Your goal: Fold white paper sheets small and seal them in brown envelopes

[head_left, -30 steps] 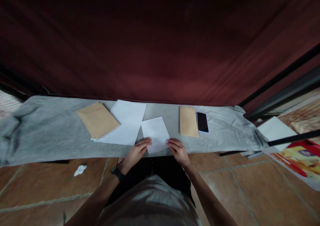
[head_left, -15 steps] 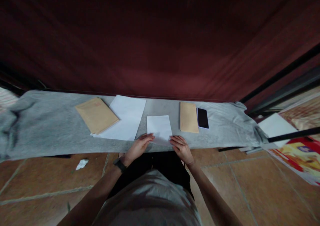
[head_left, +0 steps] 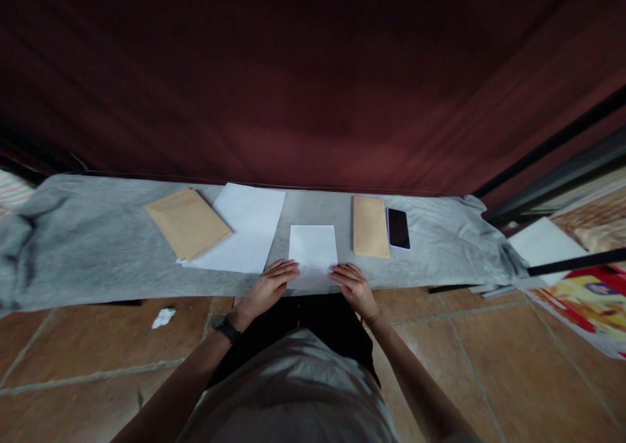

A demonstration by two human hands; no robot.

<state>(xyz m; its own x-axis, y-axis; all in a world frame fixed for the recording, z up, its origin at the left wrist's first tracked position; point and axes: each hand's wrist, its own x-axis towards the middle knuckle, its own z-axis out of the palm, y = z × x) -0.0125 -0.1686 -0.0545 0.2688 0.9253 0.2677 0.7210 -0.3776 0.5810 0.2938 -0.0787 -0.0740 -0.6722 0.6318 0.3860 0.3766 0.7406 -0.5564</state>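
Note:
A small white sheet, perhaps folded paper (head_left: 312,250), lies near the front edge of the grey cloth-covered table (head_left: 117,234). My left hand (head_left: 274,282) rests at its left edge, fingers stretched and laid close to the cloth. At the right edge of the paper is my right hand (head_left: 355,288), its fingers extended with the tips on the paper. Larger white sheets (head_left: 252,224) lie to the left, partly under brown envelopes (head_left: 188,222). Another brown envelope (head_left: 370,226) is to the right, beside a dark phone (head_left: 398,228).
A dark red curtain (head_left: 313,123) hangs behind the table. Black metal bars (head_left: 552,144) and a red and yellow printed box (head_left: 594,299) stand at the right. A crumpled white scrap (head_left: 163,318) lies on the tiled floor.
The small white paper now lies straighter and slightly nearer my body. My left hand has shifted a little to the left, its fingers flatter; my right hand has barely moved.

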